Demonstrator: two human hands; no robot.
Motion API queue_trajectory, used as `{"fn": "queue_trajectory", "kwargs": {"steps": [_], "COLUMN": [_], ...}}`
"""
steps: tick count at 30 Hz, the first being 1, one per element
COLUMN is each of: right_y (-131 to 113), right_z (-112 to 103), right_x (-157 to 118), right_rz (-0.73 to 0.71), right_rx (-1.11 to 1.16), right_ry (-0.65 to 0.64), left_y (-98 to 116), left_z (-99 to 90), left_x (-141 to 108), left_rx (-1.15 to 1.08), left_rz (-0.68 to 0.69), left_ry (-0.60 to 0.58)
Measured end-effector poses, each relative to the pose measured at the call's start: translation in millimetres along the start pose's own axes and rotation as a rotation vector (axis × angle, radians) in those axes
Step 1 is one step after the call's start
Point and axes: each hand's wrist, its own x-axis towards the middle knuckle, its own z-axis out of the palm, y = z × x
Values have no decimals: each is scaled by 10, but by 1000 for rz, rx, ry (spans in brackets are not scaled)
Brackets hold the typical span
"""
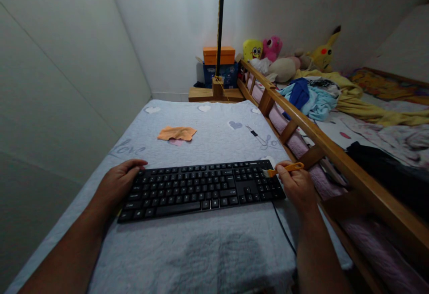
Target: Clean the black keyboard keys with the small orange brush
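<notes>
A black keyboard (197,189) lies on the pale blue quilted bedspread, its cable running off toward me at the right. My left hand (119,182) grips the keyboard's left end, with thumb and fingers near its far left corner. Between the fingers of my right hand (296,184) is a small brush (291,167) with an orange-yellow handle. The pale bristles meet the keys of the number pad at the right end. Beyond the keyboard lies a crumpled orange cloth (177,133). A thin wire tool with a black grip (254,133) rests farther right.
A wooden bed rail (301,122) runs along the right side, close to my right forearm. Past it are clothes (308,99) and plush toys (283,68). Boxes (219,56) and a dark upright pole (220,26) stand at the far end. A wall borders the left.
</notes>
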Motion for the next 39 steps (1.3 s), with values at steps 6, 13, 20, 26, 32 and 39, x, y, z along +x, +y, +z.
{"fn": "queue_trajectory", "kwargs": {"steps": [6, 13, 20, 26, 32, 39], "right_y": [9, -31, -10, -12, -43, -64], "right_z": [-32, 68, -28, -82, -148, -194], "right_x": [-33, 1, -20, -44, -73, -98], "right_rz": [27, -54, -9, 5, 12, 23], "right_rx": [18, 31, -35, -39, -47, -38], "right_ry": [81, 81, -7, -27, -74, -119], "left_y": [-24, 99, 100, 75, 27, 63], "left_z": [-4, -21, -14, -14, -4, -9], "left_x": [13, -37, -55, -44, -22, -29], "left_rx": [-17, -10, -17, -22, -35, -36], "left_rz": [-21, -6, -46, -35, -40, -35], "left_ry": [-24, 1, -6, -20, -37, -24]}}
